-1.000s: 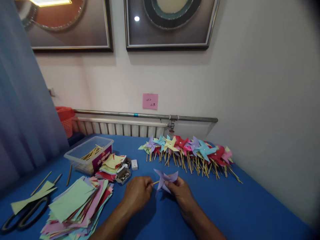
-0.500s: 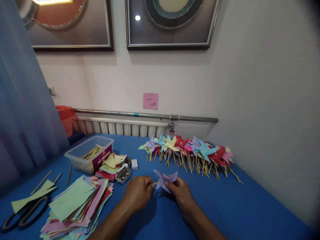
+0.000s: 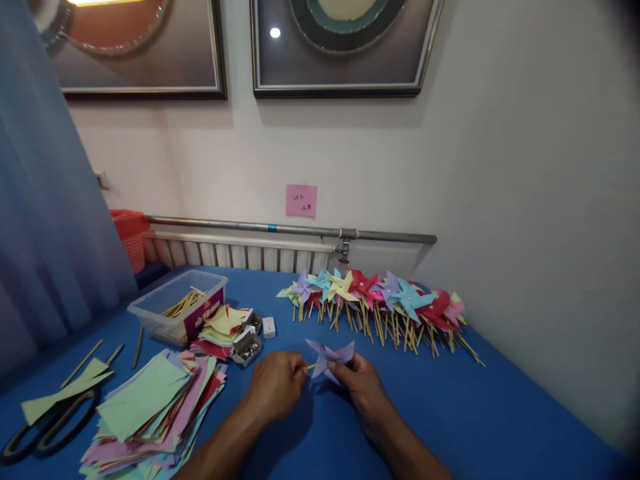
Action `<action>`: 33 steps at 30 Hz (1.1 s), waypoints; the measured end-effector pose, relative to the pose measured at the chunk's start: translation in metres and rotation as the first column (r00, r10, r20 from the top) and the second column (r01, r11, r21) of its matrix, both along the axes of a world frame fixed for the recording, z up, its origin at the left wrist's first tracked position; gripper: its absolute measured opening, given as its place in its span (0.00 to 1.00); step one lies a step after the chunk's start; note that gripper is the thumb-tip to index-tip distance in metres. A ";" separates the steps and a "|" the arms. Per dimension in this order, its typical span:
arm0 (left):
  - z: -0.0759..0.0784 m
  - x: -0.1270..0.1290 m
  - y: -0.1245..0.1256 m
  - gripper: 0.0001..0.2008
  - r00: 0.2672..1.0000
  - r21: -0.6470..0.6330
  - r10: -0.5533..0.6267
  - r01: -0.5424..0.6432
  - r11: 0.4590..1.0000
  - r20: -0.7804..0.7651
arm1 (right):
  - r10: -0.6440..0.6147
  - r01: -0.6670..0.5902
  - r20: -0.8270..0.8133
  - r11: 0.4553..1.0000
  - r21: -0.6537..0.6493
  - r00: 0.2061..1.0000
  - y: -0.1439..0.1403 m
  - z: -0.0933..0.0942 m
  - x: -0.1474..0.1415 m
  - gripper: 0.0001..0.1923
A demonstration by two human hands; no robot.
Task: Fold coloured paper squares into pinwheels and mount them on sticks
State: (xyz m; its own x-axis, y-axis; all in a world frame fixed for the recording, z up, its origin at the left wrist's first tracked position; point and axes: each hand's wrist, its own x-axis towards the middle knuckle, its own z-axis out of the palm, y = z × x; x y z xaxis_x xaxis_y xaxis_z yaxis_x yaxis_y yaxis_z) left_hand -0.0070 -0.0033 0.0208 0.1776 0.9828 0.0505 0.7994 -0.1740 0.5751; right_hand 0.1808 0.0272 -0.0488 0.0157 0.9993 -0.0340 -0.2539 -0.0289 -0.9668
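A purple paper pinwheel point(image 3: 327, 355) is held just above the blue table point(image 3: 475, 413), near its front middle. My right hand point(image 3: 361, 385) pinches the paper blades from the right. My left hand point(image 3: 275, 387) is closed on the thin wooden stick point(image 3: 311, 366) that pokes out on the pinwheel's left. Both forearms come in from the bottom edge.
A row of finished coloured pinwheels point(image 3: 380, 300) lies along the wall behind. At left are a stack of coloured paper squares point(image 3: 150, 407), black scissors point(image 3: 45, 427), a clear tub of sticks point(image 3: 177, 307), small pin boxes point(image 3: 247, 347), loose sticks and an orange basket point(image 3: 130, 237).
The view has shifted slightly. My hands and the purple pinwheel stay in almost the same place.
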 end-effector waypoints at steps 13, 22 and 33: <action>-0.003 0.000 0.001 0.11 1.000 0.001 -0.003 0.003 1.000 -0.010 | -0.029 0.029 0.011 1.000 0.013 1.000 -0.008 0.014 -0.003 0.19; 0.002 0.000 0.000 0.11 1.000 -0.025 0.000 0.000 1.000 -0.016 | -0.036 0.035 0.009 0.999 0.018 0.999 0.001 0.001 -0.001 0.20; 0.000 0.000 -0.001 0.11 1.000 -0.018 -0.004 0.004 1.000 0.009 | -0.004 0.004 -0.013 1.000 0.002 1.000 -0.008 0.011 -0.002 0.19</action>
State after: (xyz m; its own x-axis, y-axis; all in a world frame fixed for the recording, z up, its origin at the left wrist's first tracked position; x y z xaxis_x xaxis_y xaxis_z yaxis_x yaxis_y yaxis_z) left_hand -0.0072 -0.0046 0.0211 0.1809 0.9829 0.0347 0.7933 -0.1667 0.5856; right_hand 0.1787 0.0188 -0.0376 0.0197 0.9993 -0.0324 -0.2669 -0.0260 -0.9634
